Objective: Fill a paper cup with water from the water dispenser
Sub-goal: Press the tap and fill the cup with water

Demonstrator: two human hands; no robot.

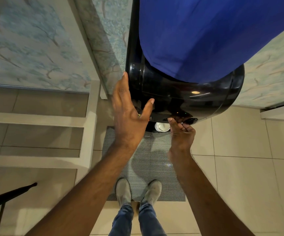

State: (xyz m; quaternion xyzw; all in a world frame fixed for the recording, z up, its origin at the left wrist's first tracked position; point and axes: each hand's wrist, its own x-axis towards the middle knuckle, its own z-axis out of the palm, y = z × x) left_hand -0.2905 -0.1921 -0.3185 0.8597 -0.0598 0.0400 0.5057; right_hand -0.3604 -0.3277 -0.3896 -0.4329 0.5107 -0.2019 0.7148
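2 bare hands are seen from the head view, both raised to the front of a black water dispenser (180, 92) that is topped by a bottle under a blue cover (206, 34).

Head view, left side: the left hand (129, 116) is laid flat against the dispenser's left flank, fingers extended and close together, thumb spread wide to the right. Nothing is held in it. The fingertips reach up along the glossy black housing.

Head view, right side: the right hand (182, 132) is placed under the lower front edge of the dispenser, at a dark tap lever (191, 120). The fingers are curled inward around the lever area; whether the lever is actually pressed cannot be told, since the fingertips are partly hidden beneath the housing.

Paper cup (161, 127): a white cup is seen standing upright in the dispensing recess, just left of the right hand and below the housing edge. It is touched by neither hand. Its water level cannot be made out.

Small indicator lights are noted on the dispenser's front edge above the right hand.

Floor: a grey woven mat (146, 164) is laid in front of the dispenser on beige tiles. 2 grey shoes (123, 190) are planted on the mat's near edge, with blue jeans (138, 220) above them. White shelving (35, 120) is seen at the left.
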